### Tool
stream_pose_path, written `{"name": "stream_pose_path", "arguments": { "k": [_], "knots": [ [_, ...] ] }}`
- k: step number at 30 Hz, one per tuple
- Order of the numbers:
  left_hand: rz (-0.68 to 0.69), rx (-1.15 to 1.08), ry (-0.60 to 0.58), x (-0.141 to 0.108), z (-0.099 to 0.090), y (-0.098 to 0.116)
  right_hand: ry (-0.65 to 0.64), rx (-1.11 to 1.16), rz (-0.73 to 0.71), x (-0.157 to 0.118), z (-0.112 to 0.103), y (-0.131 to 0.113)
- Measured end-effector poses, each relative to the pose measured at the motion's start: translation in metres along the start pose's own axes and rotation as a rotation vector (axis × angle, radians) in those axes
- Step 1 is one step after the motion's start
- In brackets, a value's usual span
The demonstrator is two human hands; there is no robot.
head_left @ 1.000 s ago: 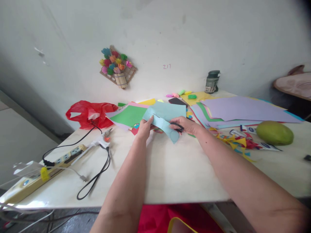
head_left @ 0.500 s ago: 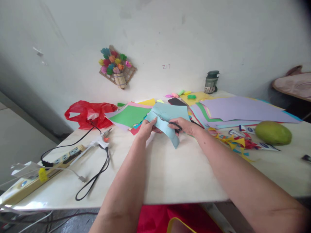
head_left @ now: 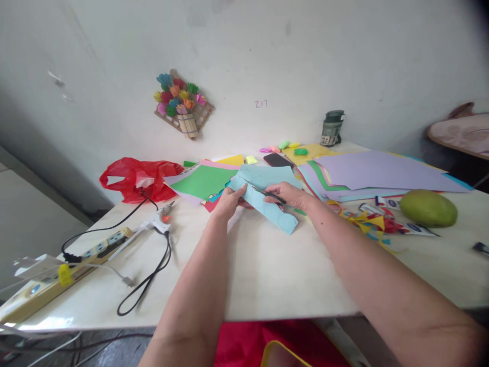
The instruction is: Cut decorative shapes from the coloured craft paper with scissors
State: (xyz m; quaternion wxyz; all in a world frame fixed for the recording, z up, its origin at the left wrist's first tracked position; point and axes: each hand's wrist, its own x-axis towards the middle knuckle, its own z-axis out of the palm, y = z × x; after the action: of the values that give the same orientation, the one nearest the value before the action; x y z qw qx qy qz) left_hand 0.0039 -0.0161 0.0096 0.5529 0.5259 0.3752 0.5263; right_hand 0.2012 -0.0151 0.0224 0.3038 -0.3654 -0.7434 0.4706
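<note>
A light blue sheet of paper [head_left: 269, 175] with faint drawn curves is held above the table. My left hand [head_left: 230, 200] pinches its left side, thumb on top. In my right hand [head_left: 287, 195] are dark-handled scissors [head_left: 260, 190], their blades lying across the paper and pointing left toward my left thumb. A partly cut strip of the same paper hangs down below the blades, with a rounded end. Just behind my left hand lies a green sheet [head_left: 202, 182] on other coloured papers.
Stacked coloured paper, lavender on top [head_left: 378, 171], lies at right. Near it are a green mango-like fruit [head_left: 428, 208], glue tubes and paper scraps [head_left: 369, 224]. A red plastic bag [head_left: 141, 178], glue gun [head_left: 160, 219] and power strip [head_left: 69, 272] sit left. A bottle [head_left: 332, 128] stands behind.
The scissor blades have come closer together. The loose paper strip has swung right and lies flatter. My hands have stayed nearly in place.
</note>
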Motion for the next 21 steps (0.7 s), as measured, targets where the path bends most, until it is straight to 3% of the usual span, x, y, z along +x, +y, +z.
{"name": "stream_pose_path", "arguments": {
  "k": [10,21],
  "knots": [
    [-0.007,0.048,-0.009,0.001,-0.004,0.001,0.029,0.04,0.013,-0.001,0.0,-0.003],
    [-0.034,0.095,-0.063,0.002,-0.014,0.0,-0.051,0.051,0.031,0.005,-0.009,0.011]
  ]
}}
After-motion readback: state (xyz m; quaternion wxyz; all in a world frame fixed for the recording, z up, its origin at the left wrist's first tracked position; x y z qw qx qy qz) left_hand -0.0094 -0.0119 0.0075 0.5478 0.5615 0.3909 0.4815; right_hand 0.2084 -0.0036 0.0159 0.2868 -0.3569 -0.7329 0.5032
